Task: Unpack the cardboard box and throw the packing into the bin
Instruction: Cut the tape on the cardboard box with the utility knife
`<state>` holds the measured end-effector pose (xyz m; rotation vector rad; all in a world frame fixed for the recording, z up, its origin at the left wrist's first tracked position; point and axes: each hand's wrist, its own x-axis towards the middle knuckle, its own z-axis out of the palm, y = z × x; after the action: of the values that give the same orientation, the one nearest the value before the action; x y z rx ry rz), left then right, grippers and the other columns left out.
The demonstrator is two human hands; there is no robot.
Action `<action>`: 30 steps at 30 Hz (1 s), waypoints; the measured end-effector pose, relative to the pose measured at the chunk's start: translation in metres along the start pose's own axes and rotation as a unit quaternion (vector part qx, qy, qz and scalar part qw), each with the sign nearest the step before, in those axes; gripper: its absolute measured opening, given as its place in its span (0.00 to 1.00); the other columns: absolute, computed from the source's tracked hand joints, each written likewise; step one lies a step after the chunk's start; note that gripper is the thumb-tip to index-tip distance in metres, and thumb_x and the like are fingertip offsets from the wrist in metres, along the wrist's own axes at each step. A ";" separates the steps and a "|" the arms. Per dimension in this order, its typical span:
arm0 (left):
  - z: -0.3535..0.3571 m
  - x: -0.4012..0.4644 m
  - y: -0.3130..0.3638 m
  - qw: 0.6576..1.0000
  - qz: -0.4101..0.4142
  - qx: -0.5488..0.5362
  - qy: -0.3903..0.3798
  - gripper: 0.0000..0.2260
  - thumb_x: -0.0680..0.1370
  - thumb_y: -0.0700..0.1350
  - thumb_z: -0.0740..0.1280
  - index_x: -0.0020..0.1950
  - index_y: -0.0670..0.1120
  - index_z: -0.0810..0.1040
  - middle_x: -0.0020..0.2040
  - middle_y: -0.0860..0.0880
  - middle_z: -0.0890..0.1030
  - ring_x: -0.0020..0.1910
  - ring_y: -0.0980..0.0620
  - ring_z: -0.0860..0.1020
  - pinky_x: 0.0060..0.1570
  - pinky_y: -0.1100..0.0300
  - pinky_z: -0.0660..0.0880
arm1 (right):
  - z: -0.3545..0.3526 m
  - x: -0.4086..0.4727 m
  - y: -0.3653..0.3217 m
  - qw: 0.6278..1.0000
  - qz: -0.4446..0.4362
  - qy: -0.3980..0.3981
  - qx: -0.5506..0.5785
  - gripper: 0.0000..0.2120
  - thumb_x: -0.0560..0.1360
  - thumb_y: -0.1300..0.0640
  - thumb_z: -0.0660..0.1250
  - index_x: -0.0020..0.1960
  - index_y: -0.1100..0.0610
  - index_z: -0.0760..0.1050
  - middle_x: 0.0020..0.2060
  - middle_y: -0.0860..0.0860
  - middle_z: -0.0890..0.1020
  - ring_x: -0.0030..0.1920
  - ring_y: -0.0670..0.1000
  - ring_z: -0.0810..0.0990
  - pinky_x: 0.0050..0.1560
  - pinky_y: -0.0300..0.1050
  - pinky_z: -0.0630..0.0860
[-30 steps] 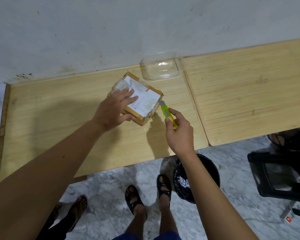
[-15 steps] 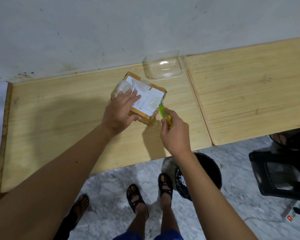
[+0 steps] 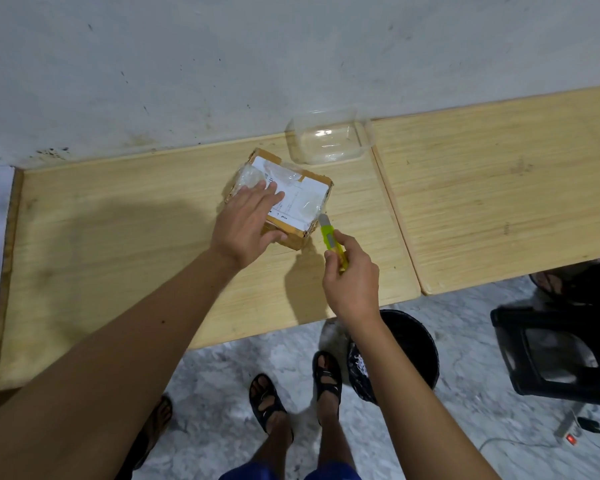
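Observation:
A small cardboard box [image 3: 303,194], sealed with clear tape and a white label, lies on the wooden table [image 3: 118,237]. My left hand [image 3: 246,225] rests flat on the box's near left part, fingers straight, thumb along its front side. My right hand [image 3: 352,277] grips a yellow-green utility knife [image 3: 331,239], whose blade tip touches the box's right corner. A black bin [image 3: 409,344] stands on the floor under the table's front edge, partly hidden by my right forearm.
A clear plastic container [image 3: 328,138] sits against the wall just behind the box. A second wooden table [image 3: 499,188] adjoins on the right. A black stool [image 3: 555,355] stands at the right, a power strip [image 3: 568,431] lies on the floor, and another person's foot [image 3: 158,420] shows at lower left.
The knife drew back a little from the box's right side toward its near right corner. My left hand slid slightly further onto the box top.

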<state>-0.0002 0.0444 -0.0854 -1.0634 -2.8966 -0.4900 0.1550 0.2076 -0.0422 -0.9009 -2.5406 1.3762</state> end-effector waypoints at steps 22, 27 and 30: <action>-0.020 0.005 0.016 0.999 -0.026 0.021 -0.018 0.31 0.71 0.52 0.80 0.71 0.43 0.78 0.71 0.46 0.79 0.74 0.40 0.74 0.68 0.46 0.74 | -0.015 -0.007 0.016 0.989 0.038 0.017 0.140 0.14 0.83 0.52 0.65 0.66 0.42 0.79 0.43 0.46 0.85 0.42 0.45 0.81 0.43 0.43 0.78; -0.022 0.003 0.019 0.999 -0.031 0.010 -0.020 0.32 0.72 0.51 0.80 0.73 0.42 0.77 0.71 0.43 0.78 0.73 0.38 0.74 0.67 0.44 0.74 | -0.026 0.013 0.012 0.954 0.091 0.012 0.286 0.13 0.85 0.53 0.63 0.66 0.43 0.79 0.37 0.51 0.80 0.28 0.48 0.69 0.30 0.42 0.70; -0.023 0.003 0.021 0.999 -0.045 -0.001 -0.030 0.32 0.74 0.52 0.78 0.75 0.43 0.75 0.74 0.44 0.76 0.76 0.40 0.71 0.70 0.44 0.71 | -0.033 0.023 0.014 0.923 0.112 -0.028 0.367 0.16 0.86 0.58 0.60 0.72 0.47 0.75 0.40 0.50 0.80 0.28 0.47 0.69 0.27 0.39 0.66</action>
<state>0.0085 0.0545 -0.0570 -0.9695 -3.0077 -0.4718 0.1549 0.2501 -0.0378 -0.9944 -1.7125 2.2072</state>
